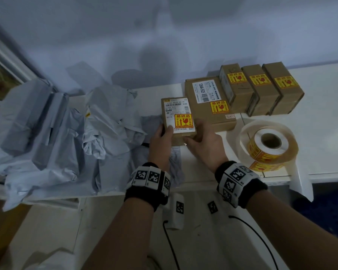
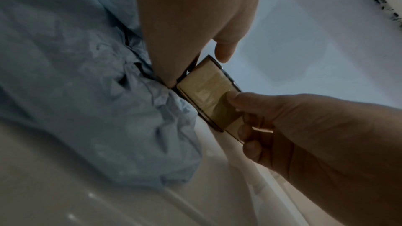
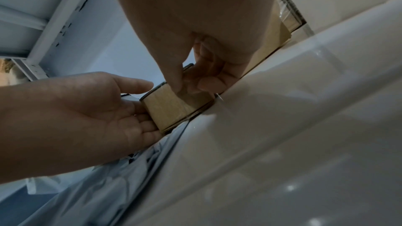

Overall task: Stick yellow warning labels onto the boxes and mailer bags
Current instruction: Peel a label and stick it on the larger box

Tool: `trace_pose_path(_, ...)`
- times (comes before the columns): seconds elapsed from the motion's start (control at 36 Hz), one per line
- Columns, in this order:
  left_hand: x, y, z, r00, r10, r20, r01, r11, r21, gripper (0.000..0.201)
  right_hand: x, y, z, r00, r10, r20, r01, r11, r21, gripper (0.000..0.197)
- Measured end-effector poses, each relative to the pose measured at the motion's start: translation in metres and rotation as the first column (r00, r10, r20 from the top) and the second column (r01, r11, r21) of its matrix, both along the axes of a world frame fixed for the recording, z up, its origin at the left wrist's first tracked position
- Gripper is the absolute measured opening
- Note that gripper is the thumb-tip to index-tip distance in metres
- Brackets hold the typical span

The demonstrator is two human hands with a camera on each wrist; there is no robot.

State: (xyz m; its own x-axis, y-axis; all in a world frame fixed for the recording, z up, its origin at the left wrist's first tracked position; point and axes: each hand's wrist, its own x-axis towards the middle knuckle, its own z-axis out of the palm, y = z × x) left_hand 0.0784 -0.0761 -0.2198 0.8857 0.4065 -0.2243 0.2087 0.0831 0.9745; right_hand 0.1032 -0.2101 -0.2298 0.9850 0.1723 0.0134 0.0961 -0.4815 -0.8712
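Note:
A small cardboard box (image 1: 179, 121) with a white shipping slip and a yellow warning label (image 1: 183, 121) on top is held between both hands at the table's middle. My left hand (image 1: 164, 133) grips its near left side, thumb on top. My right hand (image 1: 191, 140) grips its near right corner with curled fingers. In the left wrist view the box (image 2: 208, 92) shows its taped end, with my left hand (image 2: 195, 68) above it and my right hand (image 2: 241, 109) beside it. The right wrist view shows the box (image 3: 167, 107), my right hand (image 3: 191, 85) and my left hand (image 3: 143, 109).
A roll of yellow labels (image 1: 269, 147) lies to the right. A larger labelled box (image 1: 209, 102) and three labelled boxes (image 1: 261, 88) stand behind. Crumpled grey mailer bags (image 1: 66, 129) cover the table's (image 1: 330, 123) left side; one (image 2: 108, 109) lies under the left hand.

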Motion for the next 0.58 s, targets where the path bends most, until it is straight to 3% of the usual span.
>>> trace_pose_path(0.31, 0.0067, 0.0004, -0.0024, 1.0, 0.015, 0.015, -0.015, 1.0, -0.007, 0.031, 0.0013, 0.0035, 0.003, 0.998, 0.006, -0.059, 0.001, 0.992, 0.123, 0.038)
trace_pose_path(0.58, 0.008, -0.0036, -0.0004, 1.0, -0.011, 0.023, 0.012, 0.999, -0.053, 0.035, 0.0052, 0.0036, -0.003, 0.999, 0.04, -0.021, -0.038, 0.995, 0.098, 0.048)
